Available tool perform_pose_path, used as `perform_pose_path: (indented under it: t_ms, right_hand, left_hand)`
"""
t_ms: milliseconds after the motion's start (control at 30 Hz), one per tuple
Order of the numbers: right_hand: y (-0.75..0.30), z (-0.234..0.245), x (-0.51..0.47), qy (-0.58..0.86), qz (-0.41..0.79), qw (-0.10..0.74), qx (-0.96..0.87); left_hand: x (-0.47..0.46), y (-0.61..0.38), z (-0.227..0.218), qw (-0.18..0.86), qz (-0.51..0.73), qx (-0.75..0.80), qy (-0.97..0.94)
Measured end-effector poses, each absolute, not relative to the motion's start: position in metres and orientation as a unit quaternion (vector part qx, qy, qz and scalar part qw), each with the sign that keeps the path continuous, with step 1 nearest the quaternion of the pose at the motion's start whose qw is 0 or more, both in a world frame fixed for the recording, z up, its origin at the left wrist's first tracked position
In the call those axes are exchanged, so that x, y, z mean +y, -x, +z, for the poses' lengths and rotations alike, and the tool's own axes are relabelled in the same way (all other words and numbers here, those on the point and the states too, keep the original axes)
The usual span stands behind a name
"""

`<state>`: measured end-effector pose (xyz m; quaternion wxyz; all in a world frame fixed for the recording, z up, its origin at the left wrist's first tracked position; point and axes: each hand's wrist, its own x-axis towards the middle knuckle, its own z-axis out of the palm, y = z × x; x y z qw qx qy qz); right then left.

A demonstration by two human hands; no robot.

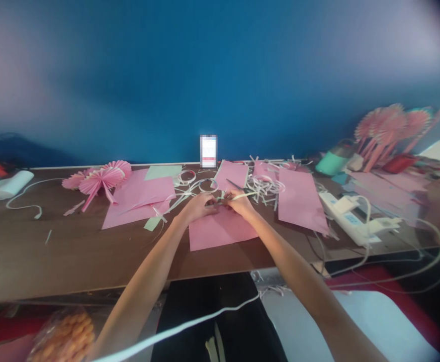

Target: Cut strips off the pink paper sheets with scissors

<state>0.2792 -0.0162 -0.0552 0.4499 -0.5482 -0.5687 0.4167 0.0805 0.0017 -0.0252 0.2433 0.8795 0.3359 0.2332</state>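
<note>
A pink paper sheet (223, 231) lies on the brown table in front of me. My left hand (200, 207) is at its far edge, fingers curled and closed on the paper. My right hand (239, 202) is close beside it, its fingers bent and pinched at the same edge. A thin dark pointed tool (234, 184) shows at the right hand, possibly a scissors blade; whether it is held I cannot tell. A pale narrow strip (247, 194) runs across by the right fingers. The fingertips are partly hidden.
More pink sheets (300, 198) lie to both sides, among paper scraps and tape rolls (186, 177). Folded pink paper fans (104, 181) are at left. A white power strip (350, 218) with cables is at right. A lit phone (208, 152) stands against the blue wall.
</note>
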Motion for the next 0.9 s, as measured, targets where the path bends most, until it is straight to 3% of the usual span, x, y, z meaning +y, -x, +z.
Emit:
perform_pose_path:
  t_ms: [700, 900]
  right_hand:
    - [-0.276, -0.05, -0.017, 0.556, 0.407, 0.436, -0.579]
    - [-0.277, -0.055, -0.016, 0.55, 0.382, 0.442, -0.597]
  left_hand:
    - [0.001, -0.076, -0.026, 0.185, 0.195, 0.311, -0.912]
    - [-0.008, -0.088, -0.024, 0.066, 0.16, 0.309, -0.935]
